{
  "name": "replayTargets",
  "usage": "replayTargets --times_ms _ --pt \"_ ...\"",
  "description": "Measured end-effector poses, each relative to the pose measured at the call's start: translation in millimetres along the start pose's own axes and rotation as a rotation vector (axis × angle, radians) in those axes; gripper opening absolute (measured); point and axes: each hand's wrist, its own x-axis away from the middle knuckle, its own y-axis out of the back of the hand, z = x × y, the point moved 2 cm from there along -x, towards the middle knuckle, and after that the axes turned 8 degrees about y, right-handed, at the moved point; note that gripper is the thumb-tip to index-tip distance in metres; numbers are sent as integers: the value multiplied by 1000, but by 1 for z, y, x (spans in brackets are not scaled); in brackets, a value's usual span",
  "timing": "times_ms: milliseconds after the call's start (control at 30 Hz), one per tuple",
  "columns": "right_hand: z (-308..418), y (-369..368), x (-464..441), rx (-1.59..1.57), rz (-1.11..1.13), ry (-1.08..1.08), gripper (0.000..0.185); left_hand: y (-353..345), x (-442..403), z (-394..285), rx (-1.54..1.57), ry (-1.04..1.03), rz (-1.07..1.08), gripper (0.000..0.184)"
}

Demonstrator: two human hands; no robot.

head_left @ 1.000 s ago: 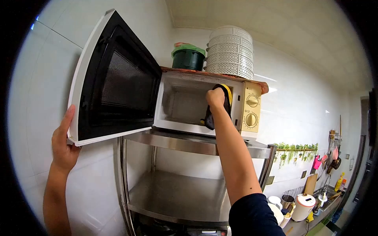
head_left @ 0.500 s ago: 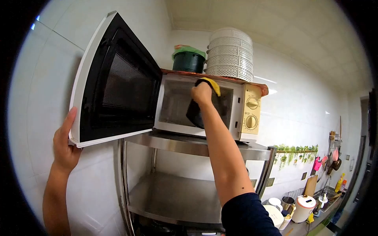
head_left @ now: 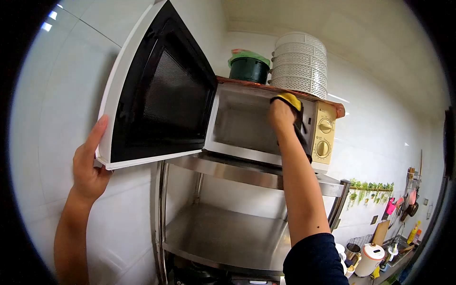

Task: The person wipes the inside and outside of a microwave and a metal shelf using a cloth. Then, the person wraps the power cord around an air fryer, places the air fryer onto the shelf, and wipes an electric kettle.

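My left hand [head_left: 90,166] grips the lower outer corner of the microwave door [head_left: 166,95], which stands swung wide to the left. At the front opening of the microwave [head_left: 242,121], my right hand [head_left: 282,116] is closed on a black and yellow cloth [head_left: 290,100]. The cloth hangs down by the right side of the opening, partly behind my forearm. My right fingertips are hidden from view. Two dials sit on the cream control panel [head_left: 324,137] to the right of the cloth.
On the microwave stand a dark green pot [head_left: 248,70] with a green bag and a stack of white perforated steamer baskets [head_left: 299,64]. A steel shelf rack [head_left: 223,168] carries the microwave. A rice cooker [head_left: 369,260] sits on the counter at lower right.
My right hand has moved the cloth from the middle of the opening toward its right side. My left hand still holds the door. The camera view has shifted slightly.
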Motion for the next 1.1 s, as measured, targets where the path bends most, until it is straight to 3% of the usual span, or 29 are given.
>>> replayTargets --times_ms 167,200,300,333,433,500,600,667,800,833,900,967,1033,1100 --pt "53 -47 -19 147 8 294 26 -1 -3 -6 43 -21 -71 66" --pt "67 -51 -20 41 87 235 25 -2 -3 -5 76 -13 -62 66" --pt "101 -70 -26 -3 38 351 27 -2 -4 -6 81 0 -50 66" --pt "116 -58 -22 -13 139 369 28 -2 -5 -7 74 -18 -50 67" --pt "137 -94 -35 70 -40 441 31 -3 -4 -7 -7 -37 -96 68" --pt "136 -86 -32 81 120 403 31 -2 -4 -7 -1 -27 -85 68" --pt "122 -74 -29 327 75 512 30 -1 -4 -8 -4 -27 -81 68" --pt "109 -71 -36 241 120 442 30 1 -6 -8 -23 -42 -85 69" --pt "83 -55 -23 524 135 447 35 3 -8 -12 28 -22 -55 71" --pt "78 -57 -16 593 -53 587 35 3 -8 -13 17 -37 -52 72" --pt "78 -95 -36 525 -50 551 34 1 -7 -14 51 -21 -54 72" --pt "112 -48 -19 219 344 411 31 1 -6 -12 71 20 -32 72" --pt "117 -67 -23 275 279 491 29 1 -9 -12 41 3 -61 72" --pt "105 -77 -23 200 -5 518 28 0 -9 -15 35 -15 -89 73"
